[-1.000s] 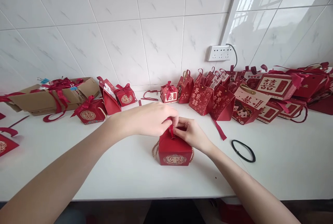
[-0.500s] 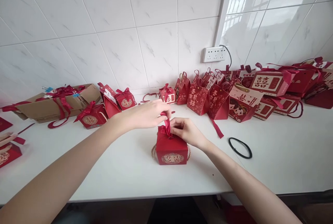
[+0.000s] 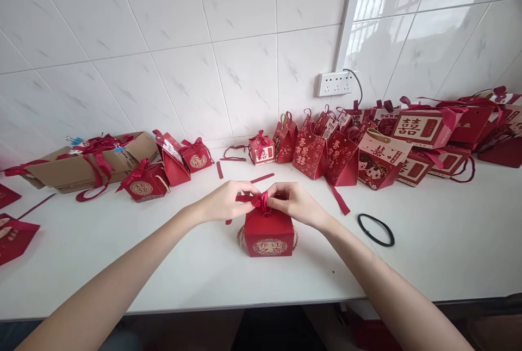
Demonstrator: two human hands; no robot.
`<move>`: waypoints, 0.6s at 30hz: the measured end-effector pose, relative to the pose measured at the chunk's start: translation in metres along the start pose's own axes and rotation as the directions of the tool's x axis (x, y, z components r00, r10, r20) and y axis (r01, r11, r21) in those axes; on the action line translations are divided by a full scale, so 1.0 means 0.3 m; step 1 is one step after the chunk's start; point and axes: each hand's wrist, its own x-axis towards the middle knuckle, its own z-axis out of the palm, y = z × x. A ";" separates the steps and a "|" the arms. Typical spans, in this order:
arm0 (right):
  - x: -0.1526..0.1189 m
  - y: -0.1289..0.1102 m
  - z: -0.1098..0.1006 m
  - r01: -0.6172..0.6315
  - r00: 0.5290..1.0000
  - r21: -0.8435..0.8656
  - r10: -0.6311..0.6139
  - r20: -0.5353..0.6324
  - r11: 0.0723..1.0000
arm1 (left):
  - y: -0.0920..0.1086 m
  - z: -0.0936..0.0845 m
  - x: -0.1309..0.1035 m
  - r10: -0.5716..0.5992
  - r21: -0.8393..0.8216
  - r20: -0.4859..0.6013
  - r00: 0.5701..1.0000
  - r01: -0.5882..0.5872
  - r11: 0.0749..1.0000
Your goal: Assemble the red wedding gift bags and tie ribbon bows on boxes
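A red gift box with gold print and twisted cord handles stands upright near the table's front edge. On its top is a red satin ribbon, gathered into loops. My left hand pinches the ribbon from the left side, fingertips closed on it. From the right, my right hand grips the ribbon too, its thumb and fingers pressed together just above the lid. The knot itself is partly covered by my fingers. Loose red ribbon strips lie on the table behind my left hand.
A cardboard box of ribbons stands at the left. Several finished red boxes sit beside it, and more red gift bags line the wall. A black hair tie lies at right. A power strip hangs on the tiles.
My left hand has come down and left from above the ribbon to beside it. The upright ribbon end is now bunched into loops. At far left, another person's hand has mostly withdrawn.
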 end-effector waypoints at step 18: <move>0.016 0.031 -0.013 0.157 0.965 -0.215 -0.196 -0.172 0.964 | -0.003 0.062 0.053 -0.058 -0.115 -0.252 0.966 0.030 0.993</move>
